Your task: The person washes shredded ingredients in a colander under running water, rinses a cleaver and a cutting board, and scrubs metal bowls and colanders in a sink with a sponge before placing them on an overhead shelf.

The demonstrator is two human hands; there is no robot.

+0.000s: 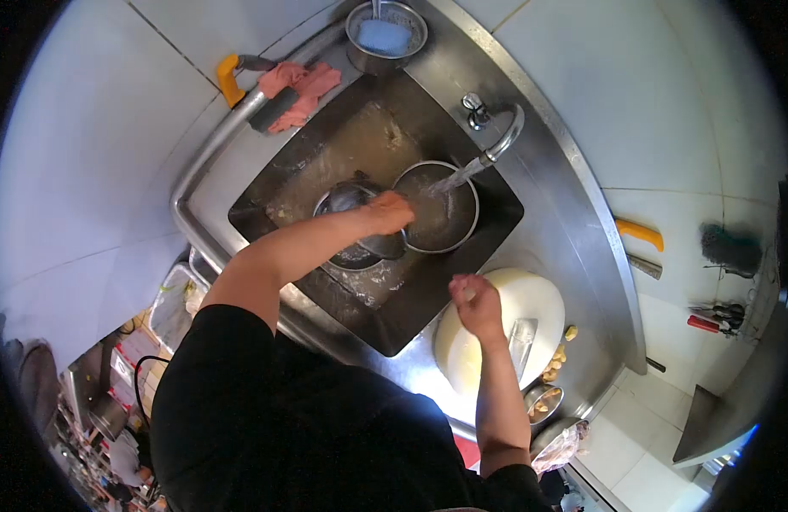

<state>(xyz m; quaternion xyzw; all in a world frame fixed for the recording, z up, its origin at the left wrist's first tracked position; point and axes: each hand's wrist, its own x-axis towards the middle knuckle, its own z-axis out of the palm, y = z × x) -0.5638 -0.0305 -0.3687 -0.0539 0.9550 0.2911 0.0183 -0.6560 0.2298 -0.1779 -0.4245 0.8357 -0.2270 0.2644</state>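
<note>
My left hand is over the sink, its fingers curled at a dark, shiny metal piece. That piece sits in or over a round metal pot; my hand and forearm hide its shape and the grip. Right of it, a round metal basin holds cloudy water, with water running into it from the curved faucet. My right hand is closed above a thick, round white chopping board, with a small pale bit at the fingers. A cleaver-like metal blade lies on the board.
Pale yellowish pieces lie beside the board, near a small metal bowl. A pink cloth and a yellow-handled tool rest on the sink's rim. A metal pot with a blue sponge stands at the back corner.
</note>
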